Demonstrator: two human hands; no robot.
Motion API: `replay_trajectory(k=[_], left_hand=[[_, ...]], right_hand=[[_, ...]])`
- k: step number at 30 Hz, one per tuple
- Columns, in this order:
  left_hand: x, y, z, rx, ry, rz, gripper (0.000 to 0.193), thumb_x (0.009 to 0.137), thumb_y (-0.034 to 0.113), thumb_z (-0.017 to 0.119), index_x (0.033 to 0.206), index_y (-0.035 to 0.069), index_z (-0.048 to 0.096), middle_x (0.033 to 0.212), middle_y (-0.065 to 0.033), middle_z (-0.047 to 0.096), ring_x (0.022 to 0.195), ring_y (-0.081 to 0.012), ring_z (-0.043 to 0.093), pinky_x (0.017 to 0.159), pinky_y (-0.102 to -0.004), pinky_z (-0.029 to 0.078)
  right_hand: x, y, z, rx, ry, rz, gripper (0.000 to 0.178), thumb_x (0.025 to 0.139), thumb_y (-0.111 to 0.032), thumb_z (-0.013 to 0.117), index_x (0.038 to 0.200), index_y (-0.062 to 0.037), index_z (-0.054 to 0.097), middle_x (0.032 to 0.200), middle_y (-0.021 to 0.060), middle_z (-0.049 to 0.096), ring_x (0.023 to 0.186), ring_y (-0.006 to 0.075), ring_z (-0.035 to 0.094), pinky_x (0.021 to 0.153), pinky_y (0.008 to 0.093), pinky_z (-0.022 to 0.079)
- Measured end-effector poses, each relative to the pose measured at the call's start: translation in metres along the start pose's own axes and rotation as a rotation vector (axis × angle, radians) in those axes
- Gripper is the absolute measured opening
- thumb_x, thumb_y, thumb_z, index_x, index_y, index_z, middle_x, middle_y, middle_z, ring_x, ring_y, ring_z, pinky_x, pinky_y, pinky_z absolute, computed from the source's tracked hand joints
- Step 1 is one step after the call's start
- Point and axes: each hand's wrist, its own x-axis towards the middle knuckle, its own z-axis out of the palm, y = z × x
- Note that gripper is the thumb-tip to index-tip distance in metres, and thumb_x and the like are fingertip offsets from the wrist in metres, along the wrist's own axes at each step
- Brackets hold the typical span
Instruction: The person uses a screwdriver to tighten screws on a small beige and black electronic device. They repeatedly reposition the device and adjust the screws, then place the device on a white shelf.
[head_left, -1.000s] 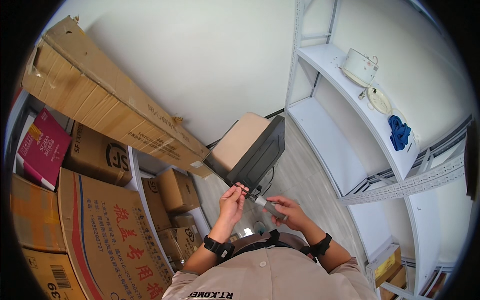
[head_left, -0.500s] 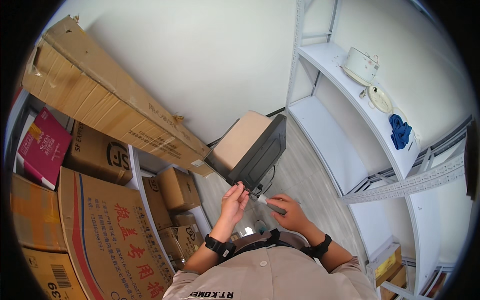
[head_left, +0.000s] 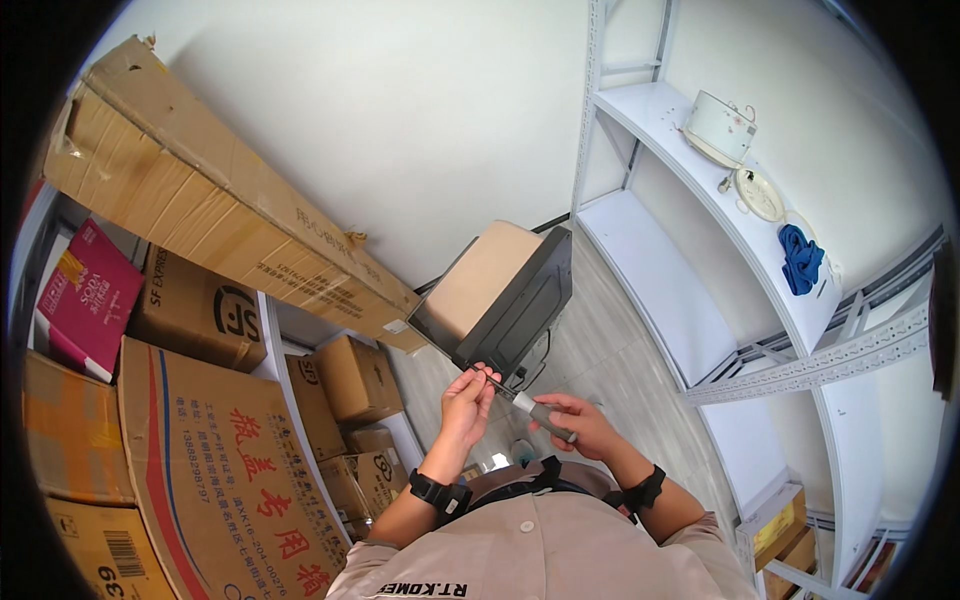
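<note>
In my right hand [head_left: 588,432] is a screwdriver [head_left: 548,418] with a grey and white handle, held between thumb and fingers. Its thin shaft points up and left to the near corner of a dark grey, box-like casing [head_left: 515,325]. My left hand [head_left: 468,402] is closed in a pinch at the shaft's tip, right by that corner. Whatever small thing may sit between those fingertips is too small to make out. A large beige panel or block [head_left: 485,280] stands up from the casing's top, and a dark bent rod or cable [head_left: 543,350] hangs at its right side.
A long cardboard box [head_left: 230,200] lies along the left, above shelves of cartons [head_left: 220,470] and a magenta box [head_left: 90,300]. White metal shelving [head_left: 660,290] curves along the right, carrying a white round pot [head_left: 720,128], a cream lid [head_left: 760,195] and a blue cloth [head_left: 800,260].
My right fingers have shifted on the screwdriver, so more of its handle shows. The left hand stays at the casing's corner.
</note>
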Motion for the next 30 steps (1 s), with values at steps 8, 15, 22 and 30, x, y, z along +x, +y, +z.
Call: replay_trajectory(k=[8,15,22,30], left_hand=[[-0.001,0.002,-0.002,-0.079,-0.074,-0.036,0.019,0.094,0.011,0.055,0.111,0.003,0.059,0.102,-0.0086,0.067,0.096,-0.0238,0.067,0.073,-0.0257,0.057],[-0.004,0.006,0.003,-0.181,-0.073,-0.092,0.025,0.098,0.024,0.048,0.111,0.006,0.06,0.103,-0.0045,0.068,0.097,-0.0269,0.066,0.074,-0.0273,0.058],[0.0,-0.001,-0.002,-0.163,-0.042,-0.099,0.026,0.098,0.029,0.052,0.113,0.01,0.06,0.106,-0.0014,0.067,0.097,-0.0262,0.067,0.071,-0.0277,0.057],[-0.002,-0.007,-0.003,-0.114,-0.109,-0.046,0.021,0.098,0.022,0.052,0.115,0.011,0.057,0.105,-0.0021,0.065,0.093,-0.0284,0.068,0.067,-0.0286,0.058]], right_hand=[[0.0,0.006,0.003,-0.45,0.101,-0.322,0.038,0.087,-0.011,0.062,0.124,-0.0039,0.058,0.113,0.0051,0.062,0.101,0.0117,0.056,0.089,0.0276,0.044],[-0.003,0.005,0.002,-0.48,0.099,-0.351,0.037,0.087,-0.01,0.062,0.123,-0.0044,0.058,0.113,0.0048,0.061,0.101,0.012,0.056,0.089,0.0285,0.044],[-0.008,0.002,0.001,-0.497,0.085,-0.362,0.038,0.086,-0.011,0.063,0.123,-0.0044,0.058,0.114,0.0052,0.061,0.101,0.0123,0.056,0.088,0.0284,0.045],[-0.017,0.004,-0.004,-0.497,0.106,-0.375,0.038,0.086,-0.01,0.064,0.123,-0.0033,0.059,0.112,0.0043,0.061,0.095,0.0103,0.056,0.082,0.0266,0.046]])
